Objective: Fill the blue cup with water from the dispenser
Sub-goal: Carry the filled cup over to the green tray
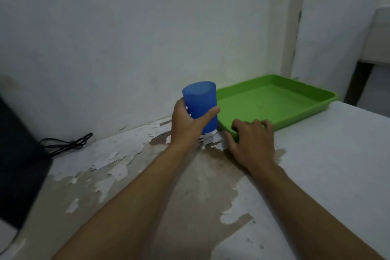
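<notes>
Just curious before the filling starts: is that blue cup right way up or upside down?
Upside down, it seems: the blue cup shows a closed flat top, with the left hand wrapped around it. The bottom edge is partly hidden.

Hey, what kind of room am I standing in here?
Probably a plain utility or pantry corner indoors: a worn white counter with peeling surface against a bare painted wall, a green tray, and a blue cup in the left hand.

White table (329,164) (paint peeling) — green tray (274,99), black cable (67,143) on top
</notes>
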